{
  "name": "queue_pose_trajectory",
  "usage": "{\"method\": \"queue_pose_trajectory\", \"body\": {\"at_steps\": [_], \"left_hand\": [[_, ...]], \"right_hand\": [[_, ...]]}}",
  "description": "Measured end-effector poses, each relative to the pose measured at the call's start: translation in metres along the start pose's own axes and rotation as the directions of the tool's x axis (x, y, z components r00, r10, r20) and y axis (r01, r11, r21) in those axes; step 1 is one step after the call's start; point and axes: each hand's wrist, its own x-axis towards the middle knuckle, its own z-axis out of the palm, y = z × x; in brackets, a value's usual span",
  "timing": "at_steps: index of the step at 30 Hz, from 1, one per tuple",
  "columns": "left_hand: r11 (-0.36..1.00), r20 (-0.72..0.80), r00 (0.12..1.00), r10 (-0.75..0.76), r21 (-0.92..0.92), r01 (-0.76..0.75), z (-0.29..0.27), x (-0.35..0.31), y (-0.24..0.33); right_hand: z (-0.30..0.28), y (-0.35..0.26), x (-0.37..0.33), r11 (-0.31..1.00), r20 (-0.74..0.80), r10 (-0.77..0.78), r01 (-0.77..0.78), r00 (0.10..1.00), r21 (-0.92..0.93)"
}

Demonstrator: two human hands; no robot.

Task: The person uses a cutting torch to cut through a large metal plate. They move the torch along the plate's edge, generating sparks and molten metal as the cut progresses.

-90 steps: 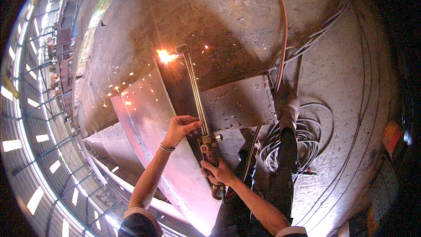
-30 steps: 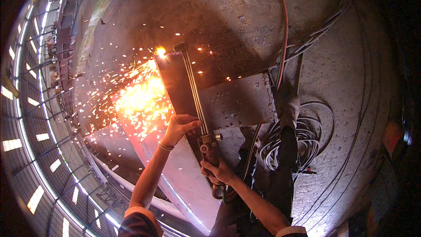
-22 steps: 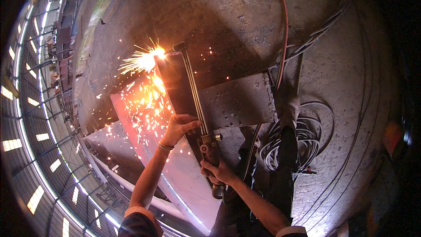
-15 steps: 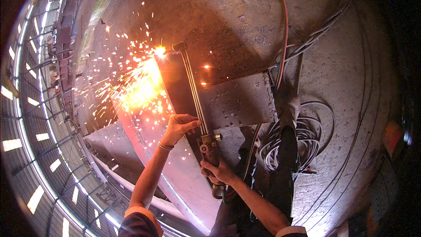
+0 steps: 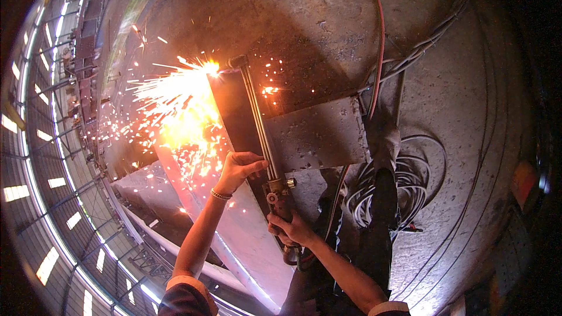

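A long gas cutting torch [image 5: 256,108] slants up and away from me, its bent head beside a glowing spot on a dark metal plate [image 5: 239,108]. Bright sparks [image 5: 187,117] burst leftward and down from that spot. My right hand [image 5: 291,229] is wrapped round the torch's handle, below its round valve knobs. Farther up, my left hand [image 5: 240,171] pinches the torch's thin tubes between thumb and fingers; a beaded bracelet circles that wrist. Both hands are bare.
A lighter metal piece [image 5: 319,134] lies right of the torch. Coiled hoses [image 5: 410,184] rest near my dark-trousered legs [image 5: 374,240]. A red hose [image 5: 381,29] and bundled cables [image 5: 421,52] cross the large metal surface at upper right. A sloping beam [image 5: 234,222] lies below the sparks.
The spark spray has shifted and grown wider toward the left, and more small sparks show right of the torch head. My hands and the torch have hardly moved.
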Motion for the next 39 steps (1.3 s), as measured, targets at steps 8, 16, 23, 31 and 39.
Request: {"method": "queue_pose_trajectory", "body": {"at_steps": [8,16,23,31,39], "left_hand": [[1.0,0.007,1.0,0.013,-0.004,-0.012,-0.002,0.001,-0.004],[0.999,0.015,1.0,0.02,0.027,-0.02,-0.002,-0.001,0.001],[0.999,0.007,0.999,0.034,0.004,-0.034,-0.001,0.0,-0.005],[0.999,-0.002,0.999,0.032,0.016,-0.032,0.0,-0.002,0.002],[0.999,-0.003,1.0,0.031,-0.01,-0.031,-0.003,0.001,-0.009]], "right_hand": [[-0.005,0.008,0.006,0.998,0.022,-0.043,0.044,0.999,-0.045],[0.0,0.002,0.002,1.0,-0.013,-0.012,0.012,1.0,0.007],[0.0,0.003,0.001,1.0,-0.022,0.005,-0.005,1.0,-0.003],[0.0,0.002,0.0,1.0,-0.005,0.025,-0.025,1.0,-0.007],[-0.003,0.004,0.001,1.0,0.032,0.008,-0.007,0.999,-0.011]]}}
